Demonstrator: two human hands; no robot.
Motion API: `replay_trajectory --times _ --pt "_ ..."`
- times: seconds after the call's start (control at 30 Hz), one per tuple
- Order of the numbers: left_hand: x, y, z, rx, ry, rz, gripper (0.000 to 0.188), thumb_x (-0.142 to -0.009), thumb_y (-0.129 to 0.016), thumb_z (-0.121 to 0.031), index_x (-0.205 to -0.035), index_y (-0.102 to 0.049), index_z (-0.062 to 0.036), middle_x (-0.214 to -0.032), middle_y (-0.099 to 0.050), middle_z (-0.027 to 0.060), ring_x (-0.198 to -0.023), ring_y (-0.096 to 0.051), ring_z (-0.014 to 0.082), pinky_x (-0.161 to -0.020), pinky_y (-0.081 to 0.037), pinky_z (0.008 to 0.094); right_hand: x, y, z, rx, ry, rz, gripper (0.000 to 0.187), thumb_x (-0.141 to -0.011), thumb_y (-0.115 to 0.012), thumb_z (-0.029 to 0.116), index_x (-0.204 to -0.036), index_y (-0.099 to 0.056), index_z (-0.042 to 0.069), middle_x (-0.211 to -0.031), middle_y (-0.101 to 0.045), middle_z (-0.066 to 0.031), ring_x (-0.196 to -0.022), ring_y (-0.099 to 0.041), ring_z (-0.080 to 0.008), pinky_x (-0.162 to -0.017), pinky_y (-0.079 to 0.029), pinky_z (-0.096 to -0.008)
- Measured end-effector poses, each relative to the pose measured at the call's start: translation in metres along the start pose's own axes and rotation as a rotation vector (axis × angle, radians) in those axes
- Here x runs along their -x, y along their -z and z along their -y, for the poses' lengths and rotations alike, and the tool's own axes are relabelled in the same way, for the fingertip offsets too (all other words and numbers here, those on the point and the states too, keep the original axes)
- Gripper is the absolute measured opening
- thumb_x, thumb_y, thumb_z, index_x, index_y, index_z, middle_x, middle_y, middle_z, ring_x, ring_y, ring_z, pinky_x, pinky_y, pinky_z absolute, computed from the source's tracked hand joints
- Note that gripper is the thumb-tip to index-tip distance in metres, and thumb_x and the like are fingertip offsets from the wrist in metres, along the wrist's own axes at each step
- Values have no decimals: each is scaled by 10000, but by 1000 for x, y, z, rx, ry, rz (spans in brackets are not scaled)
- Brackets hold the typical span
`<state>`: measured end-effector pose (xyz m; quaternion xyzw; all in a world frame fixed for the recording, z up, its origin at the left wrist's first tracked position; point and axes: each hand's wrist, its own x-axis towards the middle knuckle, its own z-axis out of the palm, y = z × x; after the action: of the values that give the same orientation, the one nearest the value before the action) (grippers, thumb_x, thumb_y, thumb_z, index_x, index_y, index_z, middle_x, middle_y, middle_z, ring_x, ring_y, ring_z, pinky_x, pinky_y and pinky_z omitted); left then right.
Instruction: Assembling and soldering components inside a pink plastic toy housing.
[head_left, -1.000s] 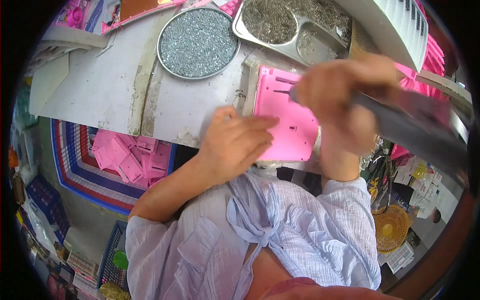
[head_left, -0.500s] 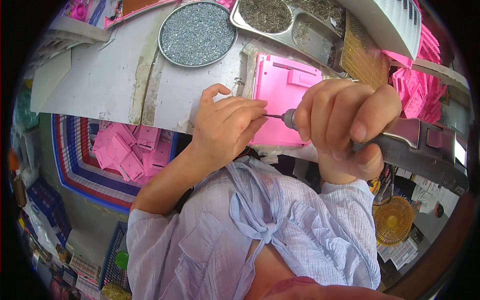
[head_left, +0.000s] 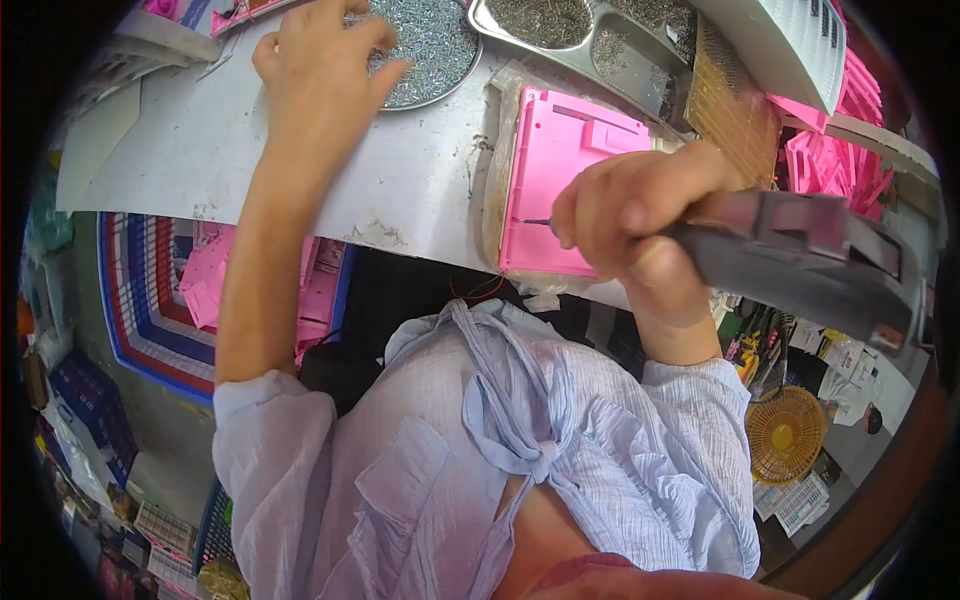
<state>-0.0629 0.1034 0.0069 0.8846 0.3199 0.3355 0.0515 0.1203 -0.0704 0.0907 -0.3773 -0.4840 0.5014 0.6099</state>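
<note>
My right hand [head_left: 650, 215] is wrapped round a dark electric screwdriver [head_left: 800, 255]. The thin bit reaches left over the lower left part of a pink plastic panel [head_left: 560, 140]; whether its tip touches cannot be told. The panel lies flat on the bench in front of me. At the round metal tray [head_left: 440, 95] my left hand [head_left: 325, 75] is stretched out with its fingers spread and curved. Small silvery screws [head_left: 425, 45] fill that tray. Some of the left fingertips lie at the top edge of the picture, and no screw shows between them.
A compartmented steel tray [head_left: 610, 75] of small metal parts stands beyond the panel. Pink pieces [head_left: 835, 170] are piled at the right. Below the bench's left side, a striped basket [head_left: 150, 300] holds more pink parts. A yellow basket [head_left: 785, 432] sits at the lower right.
My left hand has left the bit's tip at the panel and moved up and left to the screw tray. My right hand has shifted slightly left with the screwdriver.
</note>
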Motion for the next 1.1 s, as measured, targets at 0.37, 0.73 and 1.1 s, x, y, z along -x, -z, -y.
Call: replay_trajectory --times 0.37,0.73,1.1 --pt "-4 2 1 239 332 94 94 -824 -702 -133 -847 -692 -42 -884 -645 143 -856 -617 372 -780 -478 465 0 4 -18 398 64 283 186 -866 -663 -60 -891 -509 41 -681 -574 -99 -586 -542 -200 -581 -488 -387" --pt "85 21 -103 979 342 159 198 -827 -735 85 -1002 -718 -4 -969 -736 85 -880 -685 160 -814 -530 284 -4 2 20 -30 173 148 283 -999 -688 374 -1097 -552 146 -626 -524 44 -500 -485 -104 -495 -442 -287" --pt "94 15 -109 781 -27 33 474 -750 -774 56 -1194 -654 -58 -1131 -724 104 -987 -698 299 -833 -534 407 18 -10 11 -98 136 95 274 -967 -719 270 -1044 -528 89 -645 -543 -17 -534 -514 -139 -548 -469 -331"
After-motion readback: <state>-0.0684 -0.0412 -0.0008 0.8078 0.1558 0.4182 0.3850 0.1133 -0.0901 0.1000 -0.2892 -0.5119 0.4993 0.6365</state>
